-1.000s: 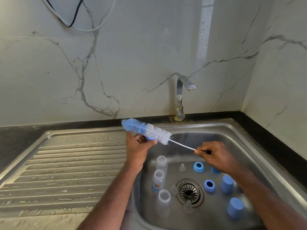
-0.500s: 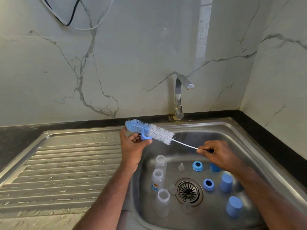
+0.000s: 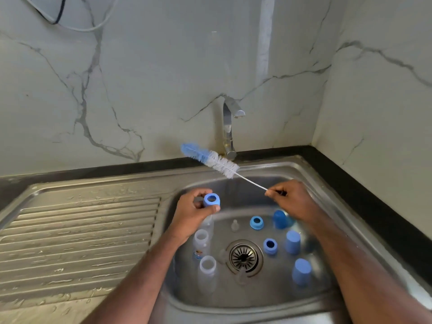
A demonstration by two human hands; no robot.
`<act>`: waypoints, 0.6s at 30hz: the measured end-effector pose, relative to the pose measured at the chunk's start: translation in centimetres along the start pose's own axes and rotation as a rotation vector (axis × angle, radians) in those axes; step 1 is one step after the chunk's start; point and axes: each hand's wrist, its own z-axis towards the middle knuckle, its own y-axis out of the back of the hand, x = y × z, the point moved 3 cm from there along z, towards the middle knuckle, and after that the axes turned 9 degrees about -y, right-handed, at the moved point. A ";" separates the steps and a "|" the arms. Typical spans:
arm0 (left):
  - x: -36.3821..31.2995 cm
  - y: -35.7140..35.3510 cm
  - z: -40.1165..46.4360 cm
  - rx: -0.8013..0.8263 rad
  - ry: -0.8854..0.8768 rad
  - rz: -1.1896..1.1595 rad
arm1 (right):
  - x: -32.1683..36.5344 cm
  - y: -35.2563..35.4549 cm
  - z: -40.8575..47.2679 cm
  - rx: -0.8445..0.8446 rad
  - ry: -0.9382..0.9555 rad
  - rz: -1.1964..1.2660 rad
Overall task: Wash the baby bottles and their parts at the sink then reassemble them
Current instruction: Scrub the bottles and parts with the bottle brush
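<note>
My left hand [image 3: 192,212] holds a blue bottle collar ring [image 3: 211,200] between thumb and fingers above the left side of the sink basin [image 3: 311,181]. My right hand [image 3: 288,199] pinches the wire handle of a blue-and-white bottle brush [image 3: 211,160], whose bristles point up and left, clear of the ring. Standing in the basin are three clear bottles [image 3: 207,268], two more blue rings [image 3: 256,222], three blue caps [image 3: 292,242] and clear teats [image 3: 234,225].
A steel tap [image 3: 230,127] stands behind the basin, with no water running. A wet ribbed drainboard [image 3: 77,235] lies to the left. Marble walls close the back and right. The drain strainer [image 3: 243,256] sits mid-basin.
The brush has come out of the blue ring and swung up and right toward the tap. My left hand has dropped lower with the ring, now apart from the bristles.
</note>
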 end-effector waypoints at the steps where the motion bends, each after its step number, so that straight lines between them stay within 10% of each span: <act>1: -0.1 -1.1 -0.1 0.093 -0.025 0.071 | 0.2 -0.2 0.0 0.018 0.001 -0.010; 6: 0.0 -8.3 -1.6 0.643 -0.137 0.386 | -0.5 -0.3 0.2 0.090 -0.028 -0.040; 18: 3.0 -19.3 -5.1 1.227 -0.206 0.712 | -1.8 -0.3 0.7 0.157 -0.073 -0.048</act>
